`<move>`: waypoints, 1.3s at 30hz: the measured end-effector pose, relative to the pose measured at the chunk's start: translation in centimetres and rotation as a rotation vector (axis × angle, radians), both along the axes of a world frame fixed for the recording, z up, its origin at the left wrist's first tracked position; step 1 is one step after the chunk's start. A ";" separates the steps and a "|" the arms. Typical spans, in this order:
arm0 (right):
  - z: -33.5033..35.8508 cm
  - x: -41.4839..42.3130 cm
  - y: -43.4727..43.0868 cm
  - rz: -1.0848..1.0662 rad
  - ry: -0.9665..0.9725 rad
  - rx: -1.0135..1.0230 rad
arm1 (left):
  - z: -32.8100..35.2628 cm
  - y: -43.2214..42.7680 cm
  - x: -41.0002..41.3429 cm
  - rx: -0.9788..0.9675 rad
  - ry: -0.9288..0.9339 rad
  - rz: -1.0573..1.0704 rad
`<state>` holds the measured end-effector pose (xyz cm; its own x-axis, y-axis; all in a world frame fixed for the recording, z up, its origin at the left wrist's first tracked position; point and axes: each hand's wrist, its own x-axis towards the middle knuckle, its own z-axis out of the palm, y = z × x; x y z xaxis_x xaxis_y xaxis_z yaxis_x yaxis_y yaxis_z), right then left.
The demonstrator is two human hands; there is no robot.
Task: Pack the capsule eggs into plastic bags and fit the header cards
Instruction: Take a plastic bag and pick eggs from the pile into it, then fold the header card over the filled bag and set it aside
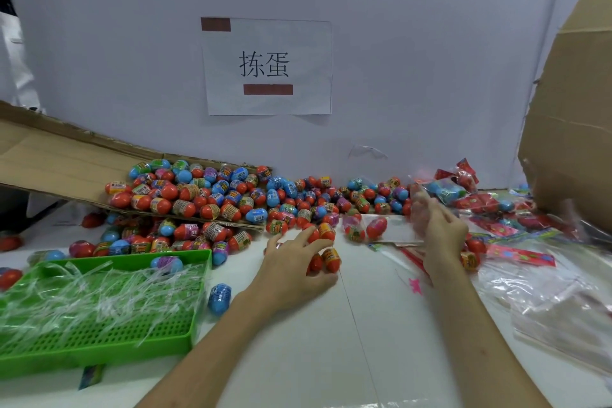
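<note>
1. Nearest you, the green tray (99, 359) sits left of your left hand (294, 262), holding clear strips (99, 301).
2. Your left hand curls round several red capsule eggs (331, 260) at the near edge of the pile (205, 199).
3. Right of it the plastic bag (394, 228) lies flat, long axis crosswise, eggs inside.
4. Your right hand (442, 232), nearer the bag, pinches its right end; the fingers are blurred. Judged: the eggs travel rightward.

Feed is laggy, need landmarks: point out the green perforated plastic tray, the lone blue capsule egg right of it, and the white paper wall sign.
Green perforated plastic tray (99, 358): head view, front wall.
Lone blue capsule egg (219, 299): head view, its middle.
White paper sign (267, 67): head view, printed characters.
</note>
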<state>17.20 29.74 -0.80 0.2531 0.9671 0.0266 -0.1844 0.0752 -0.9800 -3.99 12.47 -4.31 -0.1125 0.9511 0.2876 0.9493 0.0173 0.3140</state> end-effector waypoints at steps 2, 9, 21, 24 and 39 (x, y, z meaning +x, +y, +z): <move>0.9 0.5 -0.5 0.189 0.402 -0.033 | 0.0 0.0 0.1 -0.003 0.010 0.000; 2.6 0.0 -2.2 0.730 0.489 0.261 | 0.7 0.1 0.3 0.128 -0.058 0.033; 1.6 -3.5 -6.0 1.374 -0.420 0.351 | 4.8 -0.9 -0.6 0.053 -1.618 -0.009; 1.6 -3.7 -6.4 1.375 -0.441 0.339 | 4.7 -1.0 -1.2 0.019 -1.724 -0.083; 1.1 -5.2 -6.1 0.898 -0.480 0.379 | 4.1 -0.4 -2.3 0.441 -1.740 0.305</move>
<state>12.02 23.61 0.33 -0.6591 0.7021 0.2697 0.0729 0.4166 -0.9062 -6.26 12.08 -0.24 -0.6613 0.7374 -0.1375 -0.4479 -0.2410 0.8610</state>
